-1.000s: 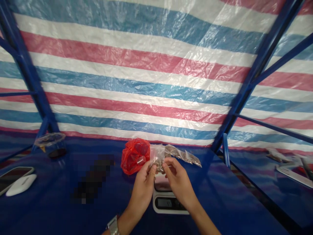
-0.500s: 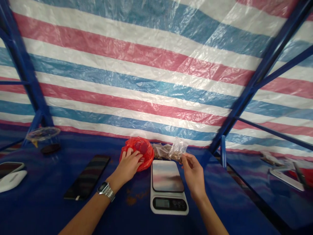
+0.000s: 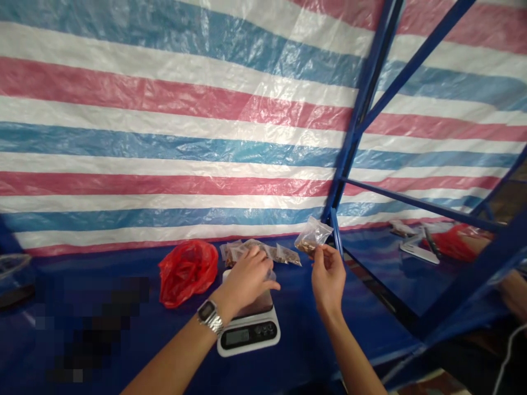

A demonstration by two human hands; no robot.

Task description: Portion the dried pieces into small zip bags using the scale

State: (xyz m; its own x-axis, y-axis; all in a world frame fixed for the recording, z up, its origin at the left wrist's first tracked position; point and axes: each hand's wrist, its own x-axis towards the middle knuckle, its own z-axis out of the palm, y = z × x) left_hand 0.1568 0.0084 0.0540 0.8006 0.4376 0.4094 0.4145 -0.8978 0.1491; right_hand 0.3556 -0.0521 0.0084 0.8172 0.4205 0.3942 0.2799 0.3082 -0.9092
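1. Bag: at the scale's 1 o'clock, pinched by the right hand's thumb and fingers.
2. Left hand: over the scale, fingers curled; grip cannot be told.
3. Judged step: holding the bag off the scale; next move calls for steady pinching.

Horizontal red, white and blue stripes cover the shiny sheet across the upper frame. The bars at upper right are dark blue, the table below deep blue. Left of centre, a bright red bag; lower centre, a white scale with a black panel and a silver watch; right of centre, a clear pouch with brown contents.
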